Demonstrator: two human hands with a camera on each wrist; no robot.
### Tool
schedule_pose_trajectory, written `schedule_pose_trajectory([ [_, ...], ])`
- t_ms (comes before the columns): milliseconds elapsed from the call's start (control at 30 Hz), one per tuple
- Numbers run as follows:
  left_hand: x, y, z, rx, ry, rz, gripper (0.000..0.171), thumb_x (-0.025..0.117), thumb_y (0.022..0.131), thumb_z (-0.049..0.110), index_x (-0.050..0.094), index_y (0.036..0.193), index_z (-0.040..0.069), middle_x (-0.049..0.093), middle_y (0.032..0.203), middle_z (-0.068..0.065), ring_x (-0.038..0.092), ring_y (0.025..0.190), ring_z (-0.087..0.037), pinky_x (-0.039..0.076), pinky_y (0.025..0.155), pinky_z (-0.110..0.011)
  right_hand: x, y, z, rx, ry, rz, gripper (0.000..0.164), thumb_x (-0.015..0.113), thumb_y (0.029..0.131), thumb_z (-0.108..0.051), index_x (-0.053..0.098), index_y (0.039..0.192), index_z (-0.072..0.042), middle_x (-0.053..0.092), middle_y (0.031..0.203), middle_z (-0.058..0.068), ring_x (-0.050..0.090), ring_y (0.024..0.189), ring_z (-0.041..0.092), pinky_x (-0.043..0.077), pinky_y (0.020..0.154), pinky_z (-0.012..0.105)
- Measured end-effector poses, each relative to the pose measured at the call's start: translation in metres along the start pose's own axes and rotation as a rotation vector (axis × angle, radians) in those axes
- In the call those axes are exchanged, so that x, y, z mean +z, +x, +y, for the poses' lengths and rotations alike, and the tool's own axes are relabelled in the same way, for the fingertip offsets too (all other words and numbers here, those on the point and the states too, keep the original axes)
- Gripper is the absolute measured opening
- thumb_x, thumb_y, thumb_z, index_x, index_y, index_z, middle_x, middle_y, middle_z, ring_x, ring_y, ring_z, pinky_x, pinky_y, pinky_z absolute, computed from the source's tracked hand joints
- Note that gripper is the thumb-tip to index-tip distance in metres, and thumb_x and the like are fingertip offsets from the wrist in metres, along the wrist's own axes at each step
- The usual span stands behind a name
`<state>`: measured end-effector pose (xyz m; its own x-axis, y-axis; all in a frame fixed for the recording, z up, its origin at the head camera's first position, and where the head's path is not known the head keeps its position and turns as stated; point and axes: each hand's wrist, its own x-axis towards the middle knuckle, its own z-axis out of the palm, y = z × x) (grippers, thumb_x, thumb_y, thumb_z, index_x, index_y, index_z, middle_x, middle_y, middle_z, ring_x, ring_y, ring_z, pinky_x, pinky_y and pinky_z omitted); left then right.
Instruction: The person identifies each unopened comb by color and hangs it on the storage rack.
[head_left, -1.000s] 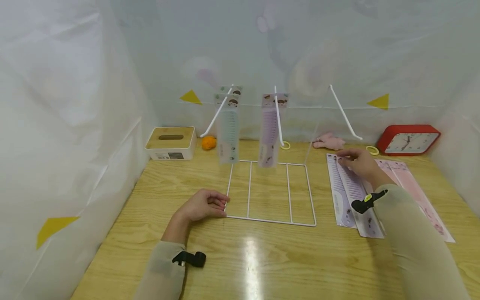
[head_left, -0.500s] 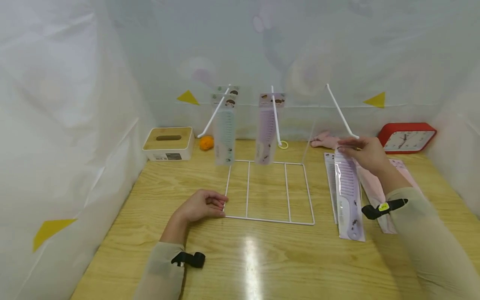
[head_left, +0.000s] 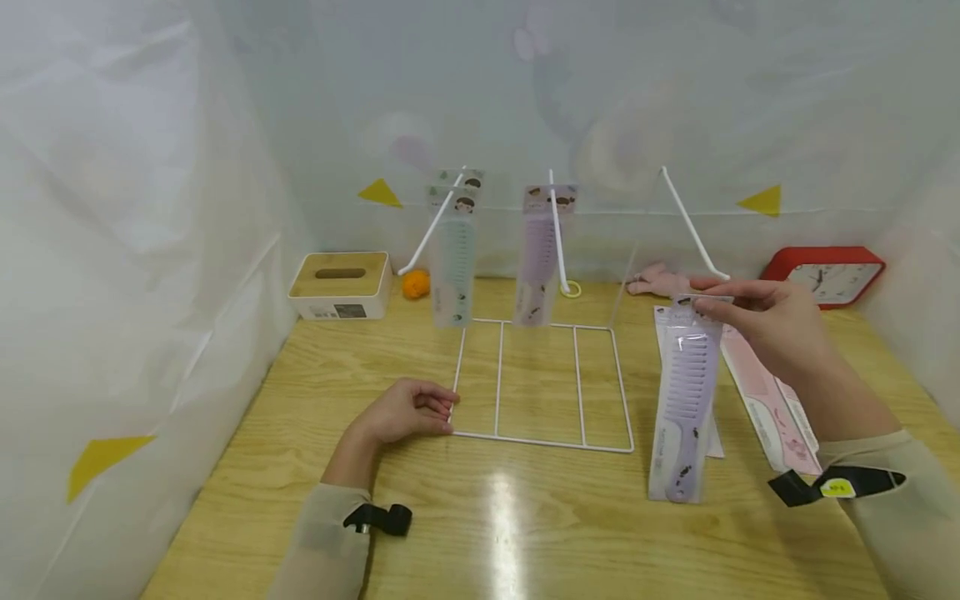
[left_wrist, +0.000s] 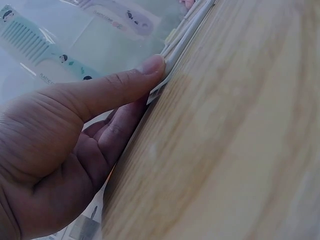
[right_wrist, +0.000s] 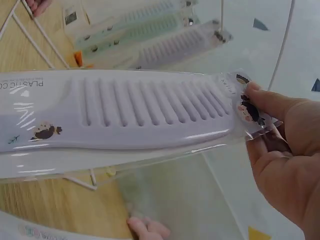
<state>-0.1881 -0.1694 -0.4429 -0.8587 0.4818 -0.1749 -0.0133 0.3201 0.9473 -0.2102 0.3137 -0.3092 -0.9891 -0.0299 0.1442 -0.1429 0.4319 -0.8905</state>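
Note:
My right hand [head_left: 780,333] pinches the top end of a purple comb in a clear packet [head_left: 686,400]; the packet hangs down from the fingers, over another purple packet [head_left: 715,442] on the table. In the right wrist view, thumb and fingers grip the comb packet's [right_wrist: 155,110] printed header. My left hand [head_left: 405,412] holds the near left corner of a white wire rack [head_left: 540,442], thumb on top of the wire in the left wrist view. Green comb packets [head_left: 452,267] hang on the left hook, and a purple comb packet [head_left: 536,267] on the middle one. The right hook [head_left: 693,225] carries nothing.
Pink packets [head_left: 765,392] lie on the table [head_left: 420,517] under the right forearm. Along the back stand a tissue box [head_left: 341,287], an orange ball-like thing [head_left: 416,284], a yellow ring [head_left: 573,289], a pink plush toy [head_left: 652,281] and a red clock [head_left: 825,254].
My right hand has lifted the upper purple comb packet off the one beneath and swung it upright, moving slightly right. The left hand stays on the rack's corner.

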Motion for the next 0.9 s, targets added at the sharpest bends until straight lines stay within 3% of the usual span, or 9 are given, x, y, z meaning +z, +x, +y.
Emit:
schedule_pose_trajectory([
  [100, -0.001, 0.000, 0.002, -0.006, -0.001, -0.002, 0.045, 0.080, 0.081, 0.000, 0.066, 0.123, -0.005, 0.070, 0.103, -0.017, 0.068, 0.091, -0.016, 0.060, 0.082, -0.026, 0.004, -0.016, -0.012, -0.130, 0.200, -0.073, 0.012, 0.071, 0.090, -0.001, 0.075, 0.101, 0.001, 0.076, 0.102, -0.010, 0.066, 0.095, 0.003, 0.054, 0.075, 0.012],
  [200, -0.001, 0.001, 0.002, -0.010, 0.001, -0.004, 0.045, 0.080, 0.081, 0.001, 0.066, 0.123, -0.005, 0.070, 0.104, -0.016, 0.068, 0.091, -0.015, 0.060, 0.082, -0.026, 0.008, -0.032, -0.023, -0.211, 0.345, -0.150, 0.019, 0.065, 0.088, 0.015, 0.075, 0.098, 0.002, 0.077, 0.094, -0.003, 0.068, 0.085, 0.008, 0.056, 0.074, 0.014],
  [400, -0.001, 0.000, 0.000, -0.009, -0.004, -0.004, 0.045, 0.080, 0.081, 0.001, 0.065, 0.123, -0.005, 0.070, 0.103, -0.017, 0.068, 0.091, -0.016, 0.060, 0.083, -0.027, 0.019, -0.053, -0.049, -0.173, 0.374, -0.187, 0.025, 0.065, 0.085, 0.018, 0.075, 0.102, 0.003, 0.078, 0.091, 0.001, 0.071, 0.082, 0.009, 0.055, 0.073, 0.016],
  [600, -0.003, 0.002, 0.000, -0.005, 0.003, 0.006, 0.045, 0.081, 0.080, 0.000, 0.066, 0.122, -0.005, 0.070, 0.102, -0.016, 0.069, 0.090, -0.014, 0.060, 0.083, -0.026, 0.047, -0.068, -0.073, -0.303, 0.494, -0.263, 0.029, 0.060, 0.085, 0.024, 0.073, 0.105, 0.007, 0.078, 0.103, 0.006, 0.073, 0.094, 0.012, 0.058, 0.079, 0.019],
  [733, -0.004, 0.002, -0.001, -0.002, 0.006, -0.005, 0.046, 0.081, 0.081, 0.001, 0.065, 0.123, -0.007, 0.070, 0.102, -0.015, 0.069, 0.090, -0.012, 0.060, 0.083, -0.027, 0.072, -0.075, -0.090, -0.383, 0.532, -0.253, 0.029, 0.061, 0.084, 0.025, 0.073, 0.103, 0.007, 0.078, 0.103, 0.005, 0.073, 0.096, 0.013, 0.059, 0.080, 0.021],
  [900, -0.003, 0.002, -0.002, -0.004, 0.000, -0.010, 0.046, 0.081, 0.081, 0.000, 0.065, 0.123, -0.007, 0.070, 0.103, -0.016, 0.069, 0.091, -0.013, 0.060, 0.083, -0.026, 0.097, -0.077, -0.112, -0.419, 0.554, -0.154, 0.024, 0.066, 0.083, 0.021, 0.075, 0.100, 0.007, 0.077, 0.098, 0.004, 0.072, 0.090, 0.012, 0.059, 0.078, 0.021],
])
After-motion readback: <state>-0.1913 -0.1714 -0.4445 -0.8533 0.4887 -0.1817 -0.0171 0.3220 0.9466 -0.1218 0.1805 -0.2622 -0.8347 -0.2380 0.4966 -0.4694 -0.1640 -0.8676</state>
